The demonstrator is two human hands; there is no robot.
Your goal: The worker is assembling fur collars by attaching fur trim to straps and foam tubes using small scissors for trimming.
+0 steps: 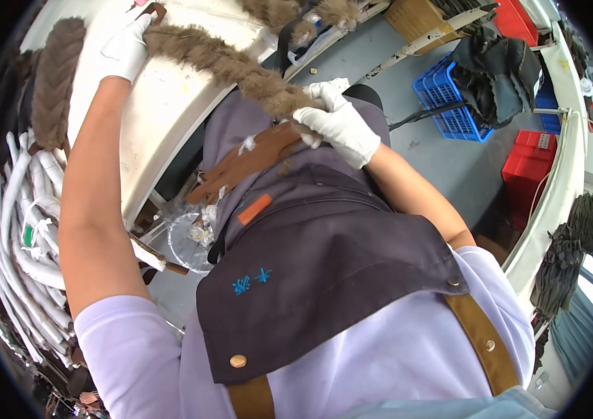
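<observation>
A strip of brown fur (220, 59) stretches between my two white-gloved hands, from the table down toward my lap. Over the white tabletop, my left hand (126, 50) is closed at the strip's far end, where a small brown flap (155, 12) sticks out past the fingertips. My right hand (338, 122) is closed around the near end, above my lap. Below the strip, a brown suede-like piece (251, 157) with white fluff on it lies across my dark apron (296, 244). The undersides of both grips are hidden.
More fur pieces (275, 10) lie at the table's far edge, and a brown fur panel (59, 84) hangs at its left. White rolled bundles (31, 216) are stacked lower left. To the right stand a blue crate (443, 98) with dark material and a red bin (528, 174).
</observation>
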